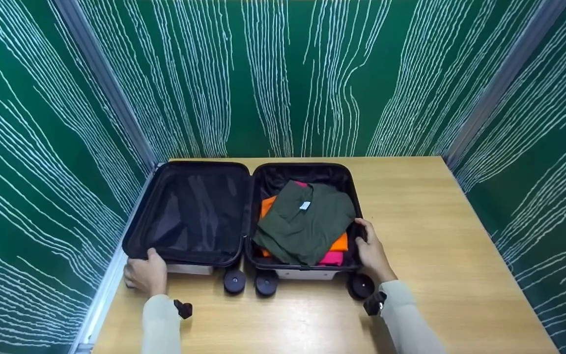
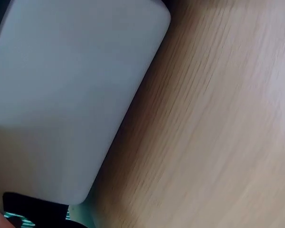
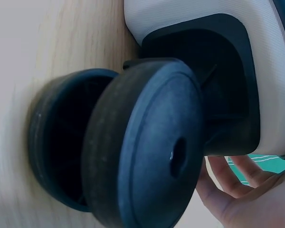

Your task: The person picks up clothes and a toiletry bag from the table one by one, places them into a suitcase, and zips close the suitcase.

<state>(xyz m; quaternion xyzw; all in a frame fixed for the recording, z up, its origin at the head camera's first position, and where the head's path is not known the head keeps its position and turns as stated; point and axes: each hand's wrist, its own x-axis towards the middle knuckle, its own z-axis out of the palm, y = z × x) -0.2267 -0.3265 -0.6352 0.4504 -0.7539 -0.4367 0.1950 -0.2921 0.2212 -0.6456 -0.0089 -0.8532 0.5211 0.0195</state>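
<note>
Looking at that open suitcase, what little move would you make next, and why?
Probably lift the left half slightly with the left hand, already at its near corner; the right hand is at the outer edge of the right half, where the clothes lie.

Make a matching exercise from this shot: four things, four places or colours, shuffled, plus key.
Things:
1. Green garment
2. Left hand
3. Right hand
4. Tag

Places or colours:
A. At the right edge of the open suitcase
B. White
C. At the suitcase's near left corner
D. Lying over orange cloth

Pairs: 1-D, 2-C, 3-A, 4-B
</note>
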